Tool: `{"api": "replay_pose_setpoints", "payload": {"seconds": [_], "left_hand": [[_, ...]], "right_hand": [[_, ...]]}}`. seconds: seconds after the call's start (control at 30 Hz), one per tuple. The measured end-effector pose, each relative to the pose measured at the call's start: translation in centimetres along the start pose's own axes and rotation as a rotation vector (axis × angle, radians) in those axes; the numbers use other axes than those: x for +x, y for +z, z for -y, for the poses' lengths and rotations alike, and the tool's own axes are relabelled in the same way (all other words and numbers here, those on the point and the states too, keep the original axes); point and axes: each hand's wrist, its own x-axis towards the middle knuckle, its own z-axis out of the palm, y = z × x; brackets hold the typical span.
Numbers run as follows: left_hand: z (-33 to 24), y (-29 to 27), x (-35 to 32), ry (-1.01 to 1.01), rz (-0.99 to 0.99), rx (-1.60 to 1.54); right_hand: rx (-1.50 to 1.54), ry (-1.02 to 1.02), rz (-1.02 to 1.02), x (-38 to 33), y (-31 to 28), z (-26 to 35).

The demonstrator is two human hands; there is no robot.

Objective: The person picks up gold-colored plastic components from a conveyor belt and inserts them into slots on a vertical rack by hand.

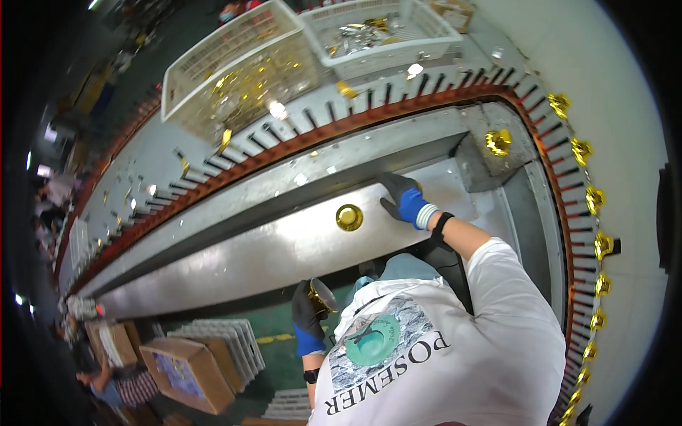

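Note:
My left hand (307, 316), in a blue and dark grey glove, is closed around a gold cup-shaped piece (324, 295). It is held near my body, at the near edge of the metal bench (263, 248), with its round pale grey opening showing. My right hand (403, 197), gloved alike, reaches over the bench with thumb and fingers apart and nothing visible between them. Left of that hand, a round gold cup-like piece (349, 217) with a flared rim sits on the bench, not touched.
Behind the bench, an orange-brown conveyor track (298, 137) with upright dark pins curves round to the right. Shiny gold pieces (595, 200) line its right side. Beyond stand two white plastic crates (238, 64) holding shiny parts. A gold flower-like piece (498, 142) lies at the corner. Cardboard boxes (213, 397) are lower left.

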Motion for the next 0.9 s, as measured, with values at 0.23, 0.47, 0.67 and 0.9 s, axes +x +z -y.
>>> {"api": "replay_pose_setpoints", "payload": {"seconds": [0.23,0.47,0.67,0.9], "left_hand": [[-2.0,4.7,6.2,0.146,0.14,-0.014],[-6.7,14.4,5.9,0.13,0.117,0.117],[-6.2,17.7,5.9,0.087,-0.003,0.151],[-6.7,17.3,8.4,-0.051,-0.027,0.135]], "right_hand": [[-0.24,0.297,-0.344,2.0,-20.6,-14.5],[-0.624,0.656,-0.797,4.1,-39.0,-35.5],[-0.455,1.143,-0.407,10.4,-43.6,-44.5],[-0.459,0.84,-0.329,12.3,-44.4,-51.6]]}}
